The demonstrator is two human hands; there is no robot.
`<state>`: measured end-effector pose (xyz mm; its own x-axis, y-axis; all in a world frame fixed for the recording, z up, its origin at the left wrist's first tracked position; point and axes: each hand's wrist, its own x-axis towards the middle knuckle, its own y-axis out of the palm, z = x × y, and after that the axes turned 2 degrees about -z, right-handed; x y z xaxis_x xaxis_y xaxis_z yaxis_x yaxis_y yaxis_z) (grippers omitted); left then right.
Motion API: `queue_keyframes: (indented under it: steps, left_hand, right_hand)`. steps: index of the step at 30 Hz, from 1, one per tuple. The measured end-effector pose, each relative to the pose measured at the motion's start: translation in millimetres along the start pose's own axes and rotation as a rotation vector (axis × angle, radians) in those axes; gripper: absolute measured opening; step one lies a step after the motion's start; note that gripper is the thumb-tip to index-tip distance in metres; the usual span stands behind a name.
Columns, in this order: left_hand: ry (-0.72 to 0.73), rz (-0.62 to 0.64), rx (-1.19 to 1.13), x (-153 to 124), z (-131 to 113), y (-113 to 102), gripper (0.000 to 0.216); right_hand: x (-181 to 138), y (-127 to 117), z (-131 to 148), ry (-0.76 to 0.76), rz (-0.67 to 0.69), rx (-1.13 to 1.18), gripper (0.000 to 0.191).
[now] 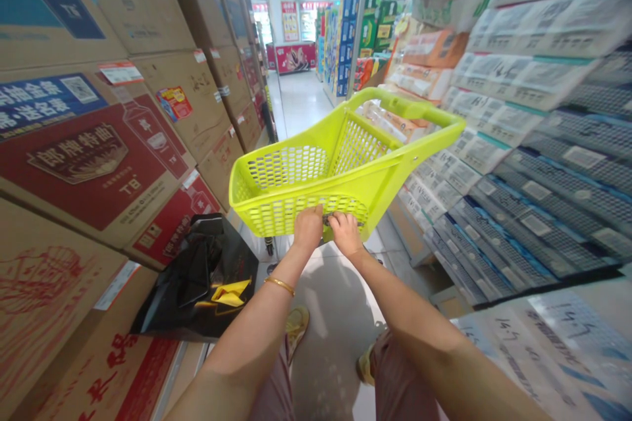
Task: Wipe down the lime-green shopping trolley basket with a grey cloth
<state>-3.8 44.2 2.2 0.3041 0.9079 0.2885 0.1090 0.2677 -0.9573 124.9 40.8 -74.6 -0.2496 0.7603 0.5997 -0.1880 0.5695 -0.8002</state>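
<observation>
A lime-green plastic shopping basket cart [291, 189] with perforated walls and a high handle stands tilted in the aisle in front of me. My left hand [309, 227] is closed at its near side wall, with a gold bangle on the wrist. Right beside it, my right hand [345, 233] has its fingers curled at the same wall. Between the two sets of fingers shows a small dark patterned thing [326, 218], mostly hidden and too small to name. Whether the fingers also grip the basket wall, I cannot tell.
Stacked cartons [93, 158] line the left side. A black bag [197, 289] with a yellow piece in it sits at their foot. Wrapped packs [518, 204] fill the right side. The aisle floor [303, 97] runs ahead towards a pink display [293, 59].
</observation>
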Motion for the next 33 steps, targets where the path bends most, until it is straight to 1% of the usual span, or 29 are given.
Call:
queue_keyframes:
  steps: [3, 7, 9, 10, 14, 18, 23, 25, 28, 30, 33]
  left_hand:
    - [0.001, -0.014, -0.015, 0, 0, 0, 0.021]
    - [-0.006, -0.005, -0.032, 0, 0, 1, 0.022]
    - [-0.007, 0.009, -0.034, 1, -1, 1, 0.023]
    - [-0.006, 0.014, -0.032, 1, -1, 1, 0.023]
    - [-0.003, 0.020, -0.008, 0, 0, 0, 0.022]
    - [0.003, 0.004, -0.010, -1, 1, 0, 0.023]
    - [0.004, 0.003, 0.015, -2, 1, -3, 0.031]
    - [0.012, 0.010, 0.031, -3, 1, -5, 0.034]
    - [0.024, 0.003, 0.055, -6, 0, -5, 0.036]
    - [0.039, -0.019, 0.059, -9, -2, -4, 0.036]
    - [0.098, -0.054, 0.027, -11, -7, -1, 0.036]
  right_hand:
    - [14, -13, 1, 0.026, -0.063, 0.033, 0.026]
    - [39, -36, 4, 0.078, -0.231, 0.077, 0.027]
    - [46, -41, 6, 0.098, -0.275, 0.085, 0.029]
    - [47, -41, 7, 0.099, -0.276, 0.082, 0.028]
    - [37, -28, 8, 0.069, -0.169, 0.056, 0.026]
    - [20, -14, 7, 0.083, -0.047, 0.033, 0.028]
    - [-1, -8, 5, -0.018, 0.135, 0.022, 0.025]
    - [-6, -8, 4, -0.032, 0.177, 0.034, 0.025]
    - [-3, -13, 1, -0.023, 0.157, 0.075, 0.028]
    - [4, -19, -2, -0.008, 0.103, 0.107, 0.029]
    - [17, -32, -8, 0.043, -0.009, 0.156, 0.030]
